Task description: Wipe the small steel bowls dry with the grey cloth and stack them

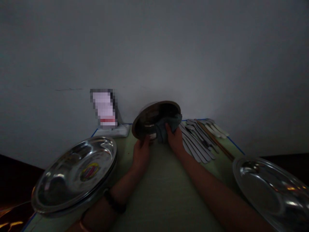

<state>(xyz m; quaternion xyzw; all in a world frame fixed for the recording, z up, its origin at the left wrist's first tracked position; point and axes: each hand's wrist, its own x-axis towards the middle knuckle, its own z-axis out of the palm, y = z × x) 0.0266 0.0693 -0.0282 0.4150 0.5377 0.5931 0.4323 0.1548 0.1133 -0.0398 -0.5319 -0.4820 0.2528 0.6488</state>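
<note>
At my 12 o'clock, above the far edge of the green table (164, 190), I hold a metal bowl (146, 120) tilted, its inside facing me. My left hand (141, 153) pinches the near rim, thumb inside. My right hand (175, 140) clasps a grey-blue cloth (162, 129) against the bowl's inside, toward its right edge; its far fingers are hidden. At 10 o'clock lie stacked metal trays (61, 190), the top one labelled. Knives (194, 146) and wooden chopsticks (214, 139) spread at 1 o'clock, and another metal tray (259, 191) sits at 2.
</note>
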